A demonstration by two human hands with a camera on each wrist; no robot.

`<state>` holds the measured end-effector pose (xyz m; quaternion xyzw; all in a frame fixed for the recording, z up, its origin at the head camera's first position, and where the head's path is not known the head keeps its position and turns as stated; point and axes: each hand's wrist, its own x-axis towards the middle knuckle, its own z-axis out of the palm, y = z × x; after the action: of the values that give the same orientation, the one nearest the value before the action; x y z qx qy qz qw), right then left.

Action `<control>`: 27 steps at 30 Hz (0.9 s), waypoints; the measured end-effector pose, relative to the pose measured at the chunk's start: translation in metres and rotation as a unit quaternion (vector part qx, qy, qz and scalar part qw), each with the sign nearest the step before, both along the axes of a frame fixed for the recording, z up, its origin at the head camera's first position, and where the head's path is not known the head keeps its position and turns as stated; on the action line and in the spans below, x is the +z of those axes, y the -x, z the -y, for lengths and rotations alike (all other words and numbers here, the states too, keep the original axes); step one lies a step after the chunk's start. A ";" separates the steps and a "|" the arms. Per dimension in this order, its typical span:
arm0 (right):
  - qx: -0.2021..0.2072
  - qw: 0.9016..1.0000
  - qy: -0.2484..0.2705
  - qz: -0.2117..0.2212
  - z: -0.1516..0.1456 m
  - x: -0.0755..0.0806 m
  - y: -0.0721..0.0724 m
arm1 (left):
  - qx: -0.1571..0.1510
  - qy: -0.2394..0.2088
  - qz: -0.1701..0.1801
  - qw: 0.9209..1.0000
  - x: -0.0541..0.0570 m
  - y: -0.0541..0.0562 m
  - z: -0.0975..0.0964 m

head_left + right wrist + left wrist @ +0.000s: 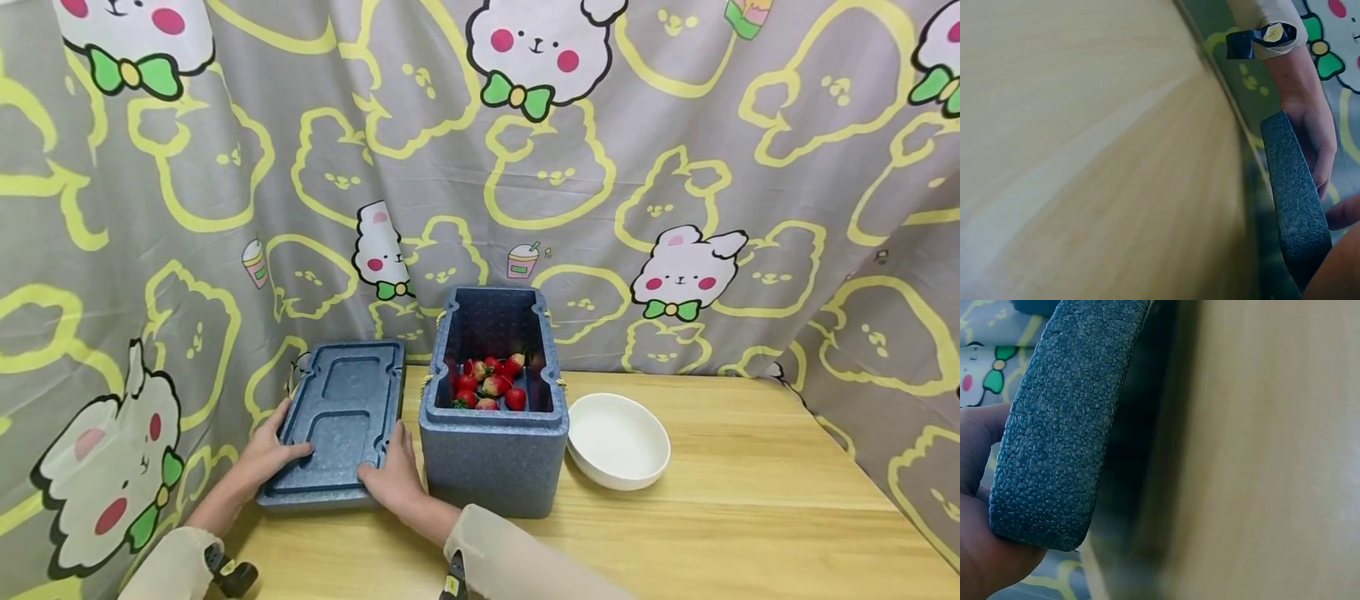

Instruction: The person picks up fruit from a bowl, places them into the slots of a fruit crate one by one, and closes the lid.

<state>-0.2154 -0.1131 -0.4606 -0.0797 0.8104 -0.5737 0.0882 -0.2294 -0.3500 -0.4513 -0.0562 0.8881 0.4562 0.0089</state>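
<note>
A blue-grey foam lid (341, 450) with two recessed panels faces up at the left of the table. My left hand (264, 450) grips its left edge, thumb on top. On the opposite edge, my right hand (393, 477) holds the lid, also with the thumb over the top. Speckled foam fills much of the left wrist view as the lid's side (1066, 425), a dark shadow along it; I cannot tell whether it touches the table. Just right of the lid stands an uncovered foam box (495, 467) with several strawberries (495, 385) inside.
A white bowl (618, 442) sits against the right side of the box. The wooden table (742, 492) extends to the right and front. Behind and at both sides hangs a grey curtain (450, 167) with cartoon prints, close to the lid's left side.
</note>
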 end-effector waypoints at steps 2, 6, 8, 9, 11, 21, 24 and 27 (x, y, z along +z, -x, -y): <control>0.004 1.000 0.020 -0.002 0.000 0.007 0.001 | 0.001 0.002 -0.015 1.000 0.007 0.000 0.000; 0.002 0.998 0.055 -0.019 0.001 0.020 0.001 | -0.002 -0.009 -0.037 0.999 0.021 0.000 0.000; 0.002 0.997 0.070 -0.022 0.001 0.026 0.000 | -0.004 -0.012 -0.044 0.999 0.028 -0.001 -0.001; 0.002 0.997 0.078 -0.024 0.001 0.030 -0.001 | -0.005 -0.016 -0.047 0.999 0.032 -0.002 -0.001; 0.003 0.995 0.091 -0.025 0.000 0.037 -0.002 | -0.007 -0.019 -0.053 0.998 0.040 -0.003 -0.002; 0.029 0.990 0.109 -0.080 -0.009 0.081 -0.006 | -0.009 -0.028 -0.126 0.992 0.078 -0.008 -0.009; 0.040 0.987 0.116 -0.102 -0.014 0.094 -0.006 | -0.012 -0.045 -0.138 0.989 0.090 -0.009 -0.012; 0.045 0.984 0.122 -0.120 -0.020 0.107 -0.008 | -0.017 -0.060 -0.148 0.987 0.103 -0.009 -0.017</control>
<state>-0.2079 -0.0928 -0.3539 -0.1946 0.7346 -0.6500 0.0058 -0.2200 -0.3332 -0.3484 0.0279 0.8513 0.5120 -0.1111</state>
